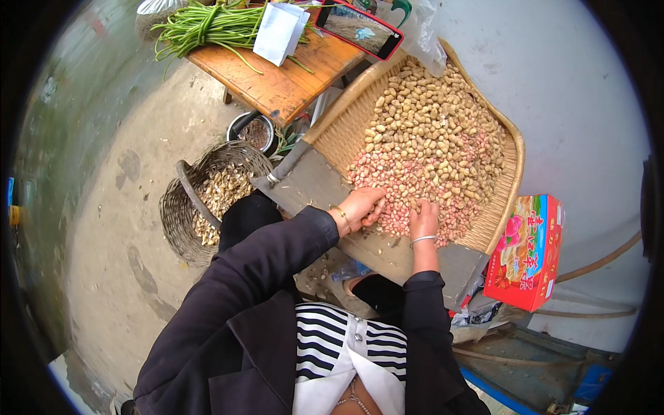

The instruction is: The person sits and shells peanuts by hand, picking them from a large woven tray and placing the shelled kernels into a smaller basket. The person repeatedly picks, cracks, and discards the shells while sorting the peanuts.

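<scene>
The left hand (pixel 363 210) and the right hand (pixel 425 220) are side by side, a little apart, over the near part of a woven tray (pixel 510 173). The left hand's fingers curl in close to its thumb, the right hand's fingers bend down among pink kernels (pixel 387 173); whether either has hold of a nut cannot be told. The kernels lie around and just beyond the fingers, while unshelled peanuts (pixel 432 111) heap up farther from both hands, in the tray's far part. Well left of the left hand, a wicker basket (pixel 181 228) contains empty shells (pixel 228 185). Beyond it, ahead and left of the hands, a wooden worktop (pixel 277 86) bears green beans (pixel 207 29) and a folded white paper (pixel 278 34). To the right of the right hand stands a red box (pixel 519 283), just beside the tray.
</scene>
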`<control>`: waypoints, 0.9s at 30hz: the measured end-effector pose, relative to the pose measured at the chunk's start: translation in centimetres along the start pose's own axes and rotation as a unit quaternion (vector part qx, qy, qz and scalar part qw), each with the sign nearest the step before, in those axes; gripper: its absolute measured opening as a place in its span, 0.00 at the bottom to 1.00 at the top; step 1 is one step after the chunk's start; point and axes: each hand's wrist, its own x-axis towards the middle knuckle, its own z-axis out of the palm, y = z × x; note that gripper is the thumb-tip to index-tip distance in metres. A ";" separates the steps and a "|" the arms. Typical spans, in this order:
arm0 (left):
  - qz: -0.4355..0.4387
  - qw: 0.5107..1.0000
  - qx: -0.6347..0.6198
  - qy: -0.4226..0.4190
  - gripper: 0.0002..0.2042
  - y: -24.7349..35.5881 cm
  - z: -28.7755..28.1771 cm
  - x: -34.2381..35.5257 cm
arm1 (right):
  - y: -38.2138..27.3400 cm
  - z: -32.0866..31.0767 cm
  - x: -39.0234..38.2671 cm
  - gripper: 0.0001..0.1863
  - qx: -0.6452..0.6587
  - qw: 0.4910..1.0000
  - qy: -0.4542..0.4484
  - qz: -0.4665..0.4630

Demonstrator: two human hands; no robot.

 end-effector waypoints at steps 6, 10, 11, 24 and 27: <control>-0.002 0.999 0.032 0.010 0.15 -0.2 -0.3 0.1 | 1.2 0.2 -0.4 0.11 0.042 0.998 0.037 -0.032; 0.012 0.999 0.046 -0.008 0.14 -0.3 -0.4 0.2 | 0.8 -0.6 -1.6 0.13 0.021 0.999 0.016 0.022; 0.012 0.998 0.053 -0.010 0.14 -0.4 -0.4 0.3 | 0.8 -0.6 -2.0 0.13 0.004 1.000 0.018 0.023; -0.002 0.996 0.094 0.005 0.11 -0.4 -0.2 0.1 | -0.3 0.5 -3.5 0.08 0.064 0.998 -0.003 -0.024; 0.003 0.995 0.101 -0.002 0.11 -0.7 -0.3 0.2 | 0.1 0.7 -3.7 0.08 0.129 0.991 -0.016 0.035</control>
